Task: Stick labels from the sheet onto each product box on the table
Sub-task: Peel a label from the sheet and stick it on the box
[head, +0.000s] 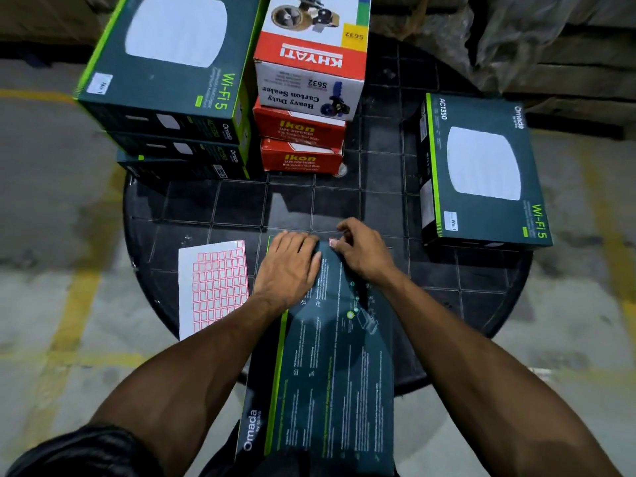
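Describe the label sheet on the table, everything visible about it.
The label sheet is a white rectangular sheet, paper by the look of it, lying flat on the dark round table left of the box being labelled. A grid of small red-bordered labels covers its right part; its left strip is blank white. Its near corner hangs past the table edge. The left hand rests on the box beside it; whether the wrist touches the sheet cannot be told.

The scene was dim, lit from above, with a soft sheen on the dark round table (378,187) near its middle. The stacked boxes (165,108) at the far left edge cast shadow onto the tabletop beside them. Wide-angle distortion bent the floor lines (79,287) and stretched the forearms at the bottom corners. The background was murky, and small print on the boxes looked soft.
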{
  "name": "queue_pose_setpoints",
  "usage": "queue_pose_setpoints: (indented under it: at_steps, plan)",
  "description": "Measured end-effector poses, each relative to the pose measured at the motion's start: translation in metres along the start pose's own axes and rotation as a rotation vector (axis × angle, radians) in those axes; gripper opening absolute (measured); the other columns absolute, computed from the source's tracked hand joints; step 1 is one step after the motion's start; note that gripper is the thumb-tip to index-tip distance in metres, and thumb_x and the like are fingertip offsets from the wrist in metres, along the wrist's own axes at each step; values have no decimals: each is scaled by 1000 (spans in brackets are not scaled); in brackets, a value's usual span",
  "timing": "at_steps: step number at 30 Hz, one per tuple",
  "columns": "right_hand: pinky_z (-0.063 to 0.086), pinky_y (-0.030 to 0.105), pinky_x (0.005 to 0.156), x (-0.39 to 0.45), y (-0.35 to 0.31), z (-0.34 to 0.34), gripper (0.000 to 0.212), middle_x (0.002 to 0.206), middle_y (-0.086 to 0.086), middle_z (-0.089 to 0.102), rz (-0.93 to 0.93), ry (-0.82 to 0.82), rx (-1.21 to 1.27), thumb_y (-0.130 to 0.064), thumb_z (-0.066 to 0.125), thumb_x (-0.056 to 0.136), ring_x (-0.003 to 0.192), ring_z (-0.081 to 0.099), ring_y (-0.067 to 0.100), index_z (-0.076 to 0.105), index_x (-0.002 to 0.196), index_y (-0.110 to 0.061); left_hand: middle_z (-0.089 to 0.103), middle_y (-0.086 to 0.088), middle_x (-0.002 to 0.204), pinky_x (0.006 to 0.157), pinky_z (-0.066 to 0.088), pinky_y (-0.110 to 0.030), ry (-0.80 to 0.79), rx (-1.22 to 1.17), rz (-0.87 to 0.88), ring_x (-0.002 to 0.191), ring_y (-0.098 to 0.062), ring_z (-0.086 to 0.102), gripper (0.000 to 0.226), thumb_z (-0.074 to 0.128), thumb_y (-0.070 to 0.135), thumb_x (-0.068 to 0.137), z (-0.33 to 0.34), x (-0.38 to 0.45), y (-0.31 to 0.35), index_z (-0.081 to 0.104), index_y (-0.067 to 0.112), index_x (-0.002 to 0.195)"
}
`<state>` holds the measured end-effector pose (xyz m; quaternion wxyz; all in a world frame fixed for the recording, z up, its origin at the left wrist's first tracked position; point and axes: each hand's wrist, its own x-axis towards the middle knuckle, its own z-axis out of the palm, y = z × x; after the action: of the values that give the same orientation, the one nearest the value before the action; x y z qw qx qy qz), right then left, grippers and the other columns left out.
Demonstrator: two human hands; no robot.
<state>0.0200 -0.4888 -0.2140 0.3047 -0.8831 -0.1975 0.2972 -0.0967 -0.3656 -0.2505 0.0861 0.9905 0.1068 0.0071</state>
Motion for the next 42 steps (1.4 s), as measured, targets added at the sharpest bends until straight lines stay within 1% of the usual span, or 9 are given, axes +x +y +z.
queue_pose_setpoints:
  at_steps: [3, 13, 15, 17, 20, 26, 31, 37, 42]
  plan:
    - [53, 40, 78, 3, -3, 1, 27, 86, -6, 64, 29, 16, -13, -29, 66, 91, 82, 62, 15, 56, 116, -22, 57, -5, 120, 112, 30, -41, 2, -9, 3, 113, -20, 49, 41, 28, 39, 101, 1, 0, -1, 50, 14, 124]
    - [51, 37, 77, 2, -16, 6, 36, 96, -4, 67, 95, 90, -125, -28, 64, 91, 88, 62, 20, 51, 124, -26, 59, -5, 116, 111, 31, -40, 43, -85, 5, 110, -20, 51, 36, 33, 37, 98, 2, 0, -3, 53, 15, 120]
    - [52, 38, 75, -4, -10, 2, 38, 90, -6, 66, 54, 61, -25, -27, 65, 92, 86, 63, 17, 50, 127, -24, 59, -4, 116, 111, 30, -39, 44, -103, 16, 110, -19, 50, 36, 35, 37, 97, 1, 0, -4, 52, 16, 120]
    - [50, 36, 78, -13, -4, 0, 40, 100, -4, 66, -17, 78, -19, -22, 62, 94, 94, 62, 17, 48, 132, -22, 58, -4, 118, 112, 29, -39, 41, -122, 31, 111, -19, 50, 37, 36, 37, 96, 0, 0, -5, 51, 16, 123]
    - [45, 38, 87, -27, 7, 4, 40, 117, 4, 61, -165, 155, -228, -18, 60, 94, 106, 56, 23, 48, 132, -18, 56, -6, 125, 115, 25, -39, 47, -154, 58, 118, -20, 49, 43, 38, 37, 95, -1, -2, -8, 49, 14, 130]
    - [48, 38, 78, -38, 20, 18, 22, 101, 6, 65, -345, 291, -448, -10, 65, 89, 91, 59, 26, 62, 110, -11, 56, -9, 133, 115, 27, -44, 43, -101, 154, 130, -27, 44, 44, 36, 36, 99, 1, -8, -16, 56, 12, 130]
    - [50, 36, 83, -39, 25, 24, 43, 107, 8, 65, -405, 333, -516, -2, 73, 77, 95, 57, 24, 62, 117, -9, 58, -11, 132, 113, 30, -44, 109, -113, 155, 127, -29, 49, 42, 43, 32, 96, 3, -7, -15, 61, 9, 126]
    - [49, 45, 92, -35, 28, 32, 50, 112, 17, 60, -370, 289, -602, -5, 60, 82, 99, 55, 33, 56, 131, -10, 59, -11, 129, 113, 31, -45, 82, -98, 145, 123, -26, 49, 44, 42, 34, 94, 3, -5, -15, 60, 10, 127]
    - [49, 42, 87, -37, 23, 30, 56, 108, 16, 59, -330, 267, -651, -19, 27, 83, 95, 55, 31, 59, 130, -13, 59, -10, 128, 113, 31, -44, 61, -10, 147, 122, -27, 49, 44, 42, 34, 92, 3, -4, -12, 59, 10, 125]
